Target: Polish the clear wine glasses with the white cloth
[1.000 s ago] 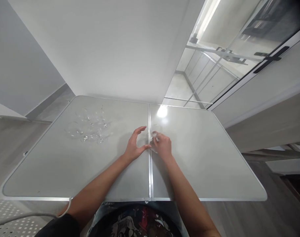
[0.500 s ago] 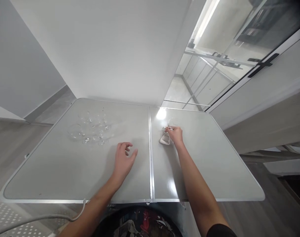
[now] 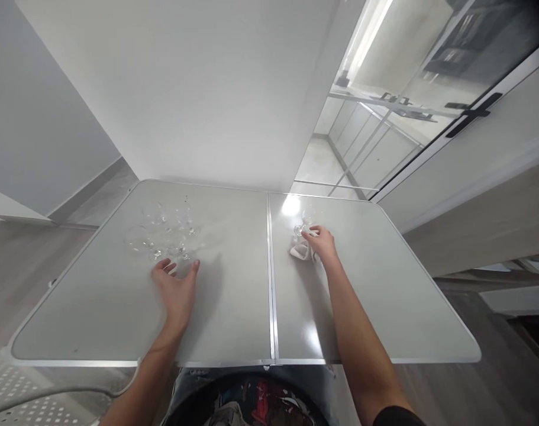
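My left hand (image 3: 177,286) is open with fingers spread, hovering over the grey table (image 3: 234,307) just short of a cluster of several clear glasses (image 3: 167,234) at the back left. My right hand (image 3: 323,242) is stretched to the back of the table's right half, fingers pinched around a white cloth (image 3: 299,252). Its fingertips are at a clear stemmed glass (image 3: 305,220) standing just beyond them.
A metal seam (image 3: 271,278) divides the table down the middle. A white wall rises right behind the table and a glass door stands at the right. A perforated white chair (image 3: 34,408) shows at the bottom left.
My left hand has moved left from the table's middle toward the cluster of glasses. My right hand carried a glass to the back right and stays there, holding the cloth.
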Demonstrator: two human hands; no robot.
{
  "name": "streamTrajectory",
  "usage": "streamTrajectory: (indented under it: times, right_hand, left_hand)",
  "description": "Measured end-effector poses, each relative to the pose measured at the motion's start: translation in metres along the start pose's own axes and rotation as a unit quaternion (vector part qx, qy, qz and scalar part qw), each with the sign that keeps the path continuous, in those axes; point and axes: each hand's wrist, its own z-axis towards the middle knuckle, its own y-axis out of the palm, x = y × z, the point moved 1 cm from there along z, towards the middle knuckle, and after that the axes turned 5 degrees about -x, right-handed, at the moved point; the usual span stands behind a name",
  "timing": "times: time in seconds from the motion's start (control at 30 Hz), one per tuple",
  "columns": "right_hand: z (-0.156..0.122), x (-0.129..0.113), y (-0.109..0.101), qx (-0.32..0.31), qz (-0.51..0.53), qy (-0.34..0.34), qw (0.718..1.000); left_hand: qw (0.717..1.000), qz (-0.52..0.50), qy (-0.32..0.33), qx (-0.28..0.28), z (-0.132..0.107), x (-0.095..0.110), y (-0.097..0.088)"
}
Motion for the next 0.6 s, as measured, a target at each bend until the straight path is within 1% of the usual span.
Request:
streamTrajectory:
  times: [0.07, 0.13, 0.2, 0.27, 0.37, 0.4, 0.47, 0.53, 0.57, 0.6]
  right_hand:
    - [-0.02, 0.005, -0.01, -0.066, -0.022, -0.008, 0.998]
    - [-0.043, 0.01, -0.018, -0.123, -0.063, -0.037, 0.99]
    - [-0.063, 0.013, -0.024, -0.146, -0.119, -0.07, 0.98]
    - [-0.077, 0.015, -0.028, -0.155, -0.175, -0.084, 0.969]
    - [-0.085, 0.014, -0.035, -0.186, -0.211, -0.05, 0.958]
    - [-0.086, 0.013, -0.037, -0.2, -0.202, -0.036, 0.958]
    - [-0.085, 0.009, -0.04, -0.214, -0.142, -0.029, 0.966]
    - [-0.083, 0.001, -0.04, -0.193, -0.029, -0.045, 0.98]
    - [-0.082, -0.004, -0.037, -0.174, 0.044, -0.051, 0.983]
    - [-0.081, -0.009, -0.034, -0.155, 0.119, -0.053, 0.979]
  left_hand:
    - [1.0, -0.004, 0.008, -0.006, 0.005, 0.0, 0.002]
    - [1.0, -0.016, 0.025, -0.009, 0.01, 0.0, 0.003]
    - [0.999, -0.03, 0.036, -0.014, 0.013, 0.0, 0.005]
    - [0.998, -0.044, 0.04, -0.019, 0.016, 0.0, 0.008]
    - [0.996, -0.063, 0.051, -0.022, 0.02, 0.0, 0.012]
    - [0.996, -0.066, 0.055, -0.024, 0.021, 0.001, 0.013]
    - [0.995, -0.066, 0.066, -0.034, 0.021, 0.006, 0.015]
    - [0.993, -0.061, 0.084, -0.064, 0.02, 0.017, 0.016]
    - [0.99, -0.056, 0.096, -0.091, 0.019, 0.025, 0.018]
    - [0.985, -0.047, 0.112, -0.126, 0.018, 0.035, 0.021]
